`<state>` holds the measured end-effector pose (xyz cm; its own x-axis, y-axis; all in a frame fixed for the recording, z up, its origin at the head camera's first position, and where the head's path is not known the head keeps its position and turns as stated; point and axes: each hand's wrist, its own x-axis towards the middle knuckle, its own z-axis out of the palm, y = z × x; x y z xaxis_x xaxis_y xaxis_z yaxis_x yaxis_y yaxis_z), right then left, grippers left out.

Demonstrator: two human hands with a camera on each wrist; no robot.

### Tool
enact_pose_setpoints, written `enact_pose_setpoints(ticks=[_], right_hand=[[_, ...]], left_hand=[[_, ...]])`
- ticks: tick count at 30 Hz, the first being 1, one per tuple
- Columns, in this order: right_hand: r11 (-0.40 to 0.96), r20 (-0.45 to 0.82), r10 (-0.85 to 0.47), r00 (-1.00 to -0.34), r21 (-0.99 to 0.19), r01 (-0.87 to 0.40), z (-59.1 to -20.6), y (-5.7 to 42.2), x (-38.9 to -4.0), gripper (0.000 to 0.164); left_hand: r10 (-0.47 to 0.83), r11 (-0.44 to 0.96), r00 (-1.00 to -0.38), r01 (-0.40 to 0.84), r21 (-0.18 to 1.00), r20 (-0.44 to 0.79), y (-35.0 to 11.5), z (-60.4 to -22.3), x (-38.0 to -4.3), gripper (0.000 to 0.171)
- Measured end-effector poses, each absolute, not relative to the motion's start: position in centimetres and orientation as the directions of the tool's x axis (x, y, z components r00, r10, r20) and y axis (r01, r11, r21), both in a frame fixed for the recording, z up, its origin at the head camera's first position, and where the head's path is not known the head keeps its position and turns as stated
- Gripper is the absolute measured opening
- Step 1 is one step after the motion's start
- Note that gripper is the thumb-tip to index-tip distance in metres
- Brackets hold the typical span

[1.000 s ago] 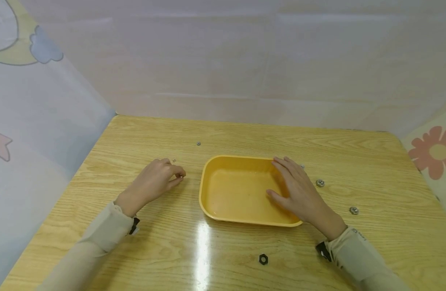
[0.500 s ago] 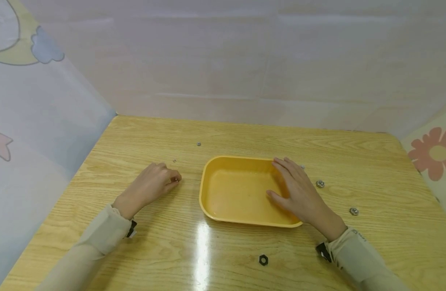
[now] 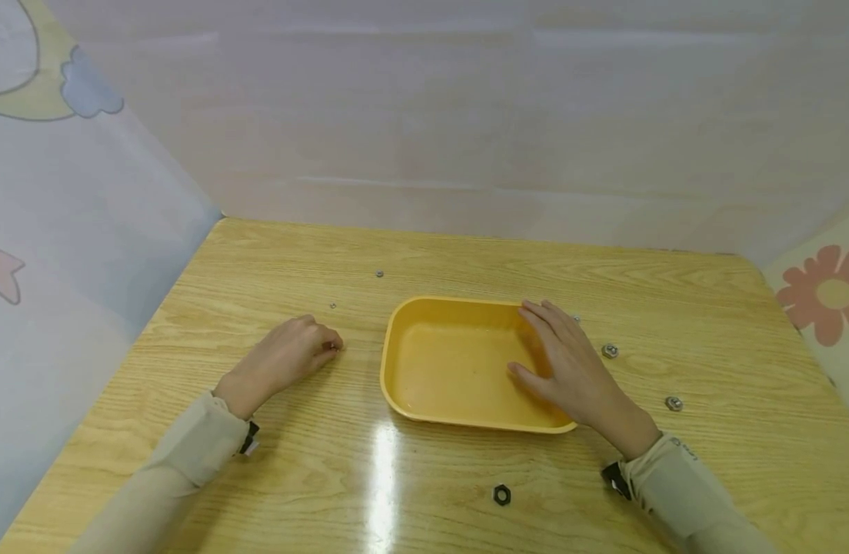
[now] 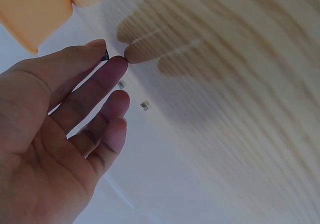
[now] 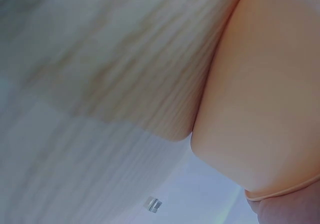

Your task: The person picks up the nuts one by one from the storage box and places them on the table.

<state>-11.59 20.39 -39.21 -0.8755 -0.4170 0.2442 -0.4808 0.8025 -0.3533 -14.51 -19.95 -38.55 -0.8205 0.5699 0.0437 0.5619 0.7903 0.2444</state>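
My left hand (image 3: 289,354) is close over the table left of the yellow tray. Thumb and forefinger pinch a small dark nut (image 4: 105,56), mostly covered by the fingertips in the left wrist view. The other fingers curl loosely. My right hand (image 3: 573,368) rests on the right side of the tray (image 3: 438,369), fingers laid over its far right rim and thumb reaching over the inside. The right wrist view shows the tray's outer wall (image 5: 260,94), with part of a finger (image 5: 290,209) at the rim.
Beyond the left hand lie two tiny nuts, a nearer one (image 3: 332,305) and a farther one (image 3: 379,274). Right of the tray are two larger nuts, one (image 3: 609,351) and another (image 3: 674,403), plus a small one (image 3: 577,318). A black nut (image 3: 501,495) lies in front.
My left hand has drawn slightly back toward me and left, its fingertips closing further over the small nut. The right hand and tray have stayed put.
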Motion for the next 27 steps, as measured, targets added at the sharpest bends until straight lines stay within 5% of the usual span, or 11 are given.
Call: enact_pose_setpoints(ticks=[27], right_hand=[[0.796, 0.249, -0.418, -0.874, -0.363, -0.484, -39.12, 20.38, -11.57, 0.078]], left_hand=[[0.578, 0.785, -0.815, 0.567, 0.249, 0.035, -20.04, -38.76, -14.17, 0.014]])
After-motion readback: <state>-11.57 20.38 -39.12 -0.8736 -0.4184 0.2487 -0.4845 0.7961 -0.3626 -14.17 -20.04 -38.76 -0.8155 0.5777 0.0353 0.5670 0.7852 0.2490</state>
